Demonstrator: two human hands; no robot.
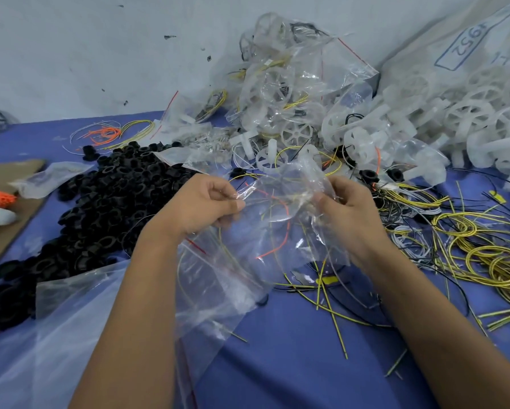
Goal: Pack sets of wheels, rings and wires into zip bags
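Spreading across the blue cloth-covered table, the clutter hides plenty: the big heap of filled clear bags and translucent white plastic wheels runs off the right edge, and a large white sack printed 1952 is cut off at the top corner. The pile of black plastic rings trails out of sight at the lower left, partly under a loose sheet of clear plastic. On the right, the coils of yellow wire tangle with black and white strands I can't separate by eye. At the left edge, a brown cardboard sheet is also cut off.

Both my forearms reach in from below, wrists slightly bent, knuckles up. My left hand has its thumb and curled fingers pinching one side of the clear zip bag; my right hand pinches the opposite side the same way. Whether the mouth is parted, the crumpled film won't let me say.

The bag sits between my hands above the table's middle, its long axis running from the far end, where I hold it, down toward me, the red zip line showing below my left wrist. Through the film I see thin orange wire and a yellow-green strand.
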